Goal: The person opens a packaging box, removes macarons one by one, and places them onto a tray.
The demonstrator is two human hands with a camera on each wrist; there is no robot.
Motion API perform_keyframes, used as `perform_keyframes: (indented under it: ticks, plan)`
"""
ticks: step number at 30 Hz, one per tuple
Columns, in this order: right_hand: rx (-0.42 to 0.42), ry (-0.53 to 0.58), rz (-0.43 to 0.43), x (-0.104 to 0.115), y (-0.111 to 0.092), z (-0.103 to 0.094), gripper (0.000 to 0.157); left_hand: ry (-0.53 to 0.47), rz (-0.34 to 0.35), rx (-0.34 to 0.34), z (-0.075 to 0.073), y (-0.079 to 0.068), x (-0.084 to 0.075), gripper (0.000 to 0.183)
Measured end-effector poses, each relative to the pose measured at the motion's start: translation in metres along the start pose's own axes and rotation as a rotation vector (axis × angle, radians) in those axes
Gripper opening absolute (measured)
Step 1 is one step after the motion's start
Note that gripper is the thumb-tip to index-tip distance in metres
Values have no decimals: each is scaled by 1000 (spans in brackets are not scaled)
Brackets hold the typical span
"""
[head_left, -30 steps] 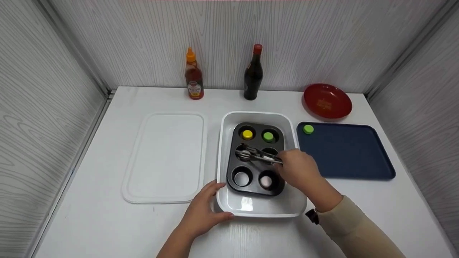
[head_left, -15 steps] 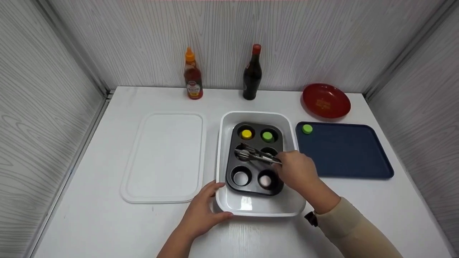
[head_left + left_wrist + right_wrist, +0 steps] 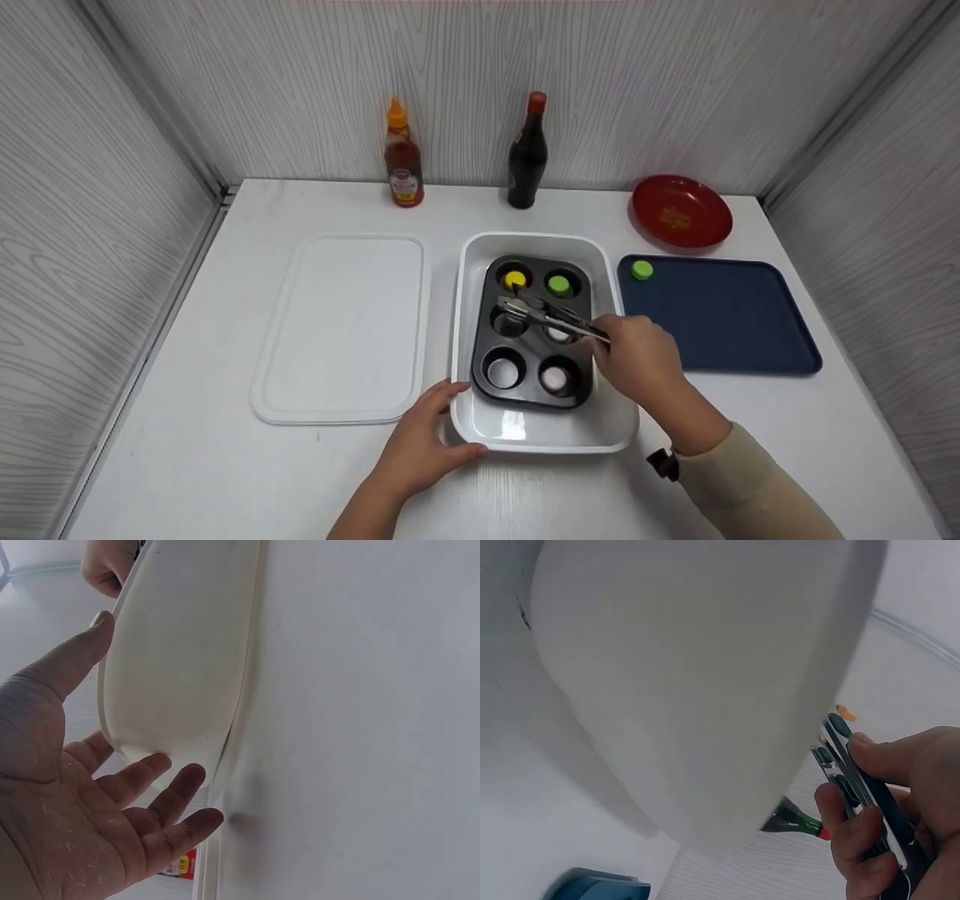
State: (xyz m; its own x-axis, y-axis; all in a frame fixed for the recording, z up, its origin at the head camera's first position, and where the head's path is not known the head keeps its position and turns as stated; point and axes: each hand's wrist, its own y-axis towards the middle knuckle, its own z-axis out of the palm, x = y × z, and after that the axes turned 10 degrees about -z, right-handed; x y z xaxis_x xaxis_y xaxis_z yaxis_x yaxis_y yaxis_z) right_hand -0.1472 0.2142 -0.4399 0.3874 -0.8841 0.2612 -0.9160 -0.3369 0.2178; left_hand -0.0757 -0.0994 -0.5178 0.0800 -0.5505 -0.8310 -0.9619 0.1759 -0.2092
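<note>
In the head view, my right hand (image 3: 641,360) grips metal tongs (image 3: 555,321), their heads over the middle-left cup of a dark muffin tin (image 3: 525,356). In the right wrist view, my thumb and fingers wrap the tongs' handles. The tin sits in a white bin (image 3: 459,337). Its back cups hold a yellow cap (image 3: 515,280) and a green cap (image 3: 558,284); the middle-right cup holds a whitish piece (image 3: 558,334), the front-right a pale pink round piece (image 3: 554,379). My left hand (image 3: 105,802), fingers spread, rests at the bin's near-left corner.
A white lid-like board (image 3: 345,330) lies left of the bin. To the right is a navy tray (image 3: 735,322) with another green cap (image 3: 641,270) on it. A red plate (image 3: 679,214), a sauce bottle (image 3: 405,165) and a dark bottle (image 3: 528,161) stand along the back.
My right hand has shifted right with the tongs, whose heads have moved slightly back toward the yellow cap. The whitish piece shows more. My left hand stays at the corner.
</note>
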Motion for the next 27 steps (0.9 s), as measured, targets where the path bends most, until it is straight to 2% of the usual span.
perform_keyframes:
  ticks: [6,16,23,27]
  plan:
    - [-29,-2,3,-4,-1,-11,18,-8,14,-2,0,0,1,85]
    - [-123,5,6,-13,-3,-27,25,3,25,-16,0,0,2,86]
    - [-206,-4,20,-34,-9,-38,25,0,22,-13,1,0,3,85]
    - [-225,-12,51,-48,-15,-46,25,-3,24,-12,1,-1,3,86]
